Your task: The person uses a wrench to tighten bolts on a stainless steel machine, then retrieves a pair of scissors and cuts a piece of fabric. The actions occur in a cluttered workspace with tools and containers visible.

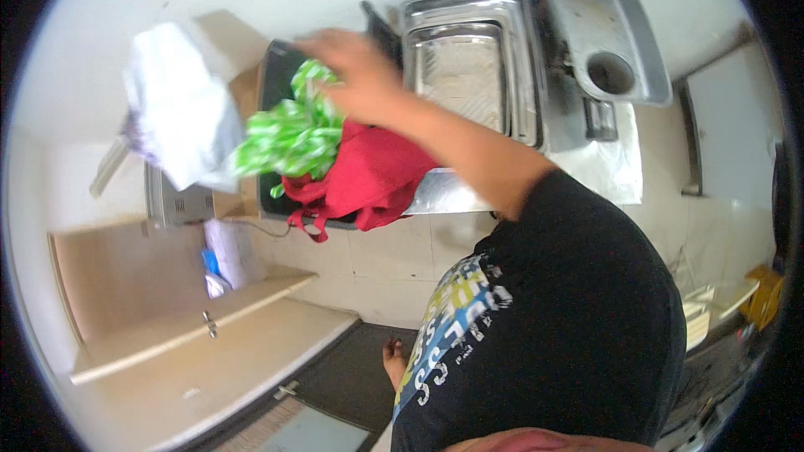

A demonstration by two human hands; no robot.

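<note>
My right hand, blurred by motion, is over a dark bin, next to a crumpled green-and-white checked bag. The blur hides whether its fingers grip the bag. A red cloth bag lies below my forearm, its straps drooping over the bin's near edge. Lower down, my left hand hangs beside my torso above the dark mat, fingers loosely apart and holding nothing.
Nested metal trays sit right of the bin, by a steel unit with a round hole and a cable. Leftward are a white plastic bag, a grey metal appliance and an open cupboard.
</note>
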